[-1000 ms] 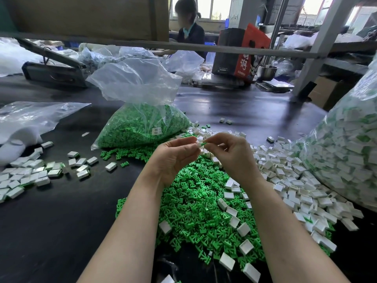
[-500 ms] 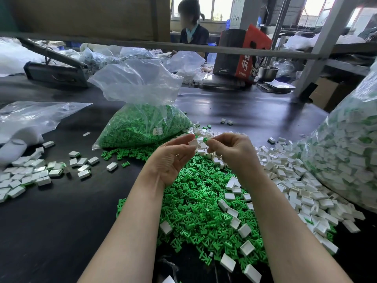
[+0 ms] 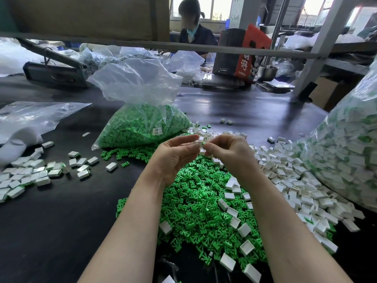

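My left hand (image 3: 175, 158) pinches white shell (image 3: 199, 142) steady above the green pile (image 3: 195, 205) | right hand (image 3: 228, 152) pinches green insert (image 3: 203, 143), pressing it in.

fingertips (image 3: 192, 138) mostly hide the white shell (image 3: 199, 141) and green clip (image 3: 202, 143).

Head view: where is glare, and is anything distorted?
Head view: light glares off the dark table and the windows wash out; left hand and right hand, pinching a white-green piece, look sharp; the frame post leans, likely wide-lens distortion.
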Action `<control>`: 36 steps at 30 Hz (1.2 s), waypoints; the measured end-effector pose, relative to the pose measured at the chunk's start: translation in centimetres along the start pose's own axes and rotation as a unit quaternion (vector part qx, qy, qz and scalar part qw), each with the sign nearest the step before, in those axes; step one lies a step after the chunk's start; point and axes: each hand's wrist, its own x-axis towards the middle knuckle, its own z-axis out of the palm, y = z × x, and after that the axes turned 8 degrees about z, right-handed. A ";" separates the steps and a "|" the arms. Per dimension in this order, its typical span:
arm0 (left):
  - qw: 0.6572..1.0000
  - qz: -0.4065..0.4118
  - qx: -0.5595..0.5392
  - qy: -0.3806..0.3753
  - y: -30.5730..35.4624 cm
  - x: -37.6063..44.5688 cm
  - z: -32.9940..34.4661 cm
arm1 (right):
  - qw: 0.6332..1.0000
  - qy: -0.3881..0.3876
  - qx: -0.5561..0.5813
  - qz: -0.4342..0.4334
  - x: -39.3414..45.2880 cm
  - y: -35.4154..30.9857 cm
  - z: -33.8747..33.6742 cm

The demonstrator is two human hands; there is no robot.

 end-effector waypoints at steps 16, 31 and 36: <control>0.976 0.100 0.193 -0.016 0.0 -0.5 0.4 | 0.998 -0.009 -0.052 0.016 -0.1 0.3 -0.2; 0.956 0.123 0.264 -0.036 0.1 -0.6 0.6 | 0.992 -0.026 -0.122 -0.005 -0.2 0.3 -0.6; 0.955 0.132 0.263 -0.027 0.0 -0.6 0.6 | 0.993 -0.017 -0.114 -0.019 -0.2 0.4 -0.4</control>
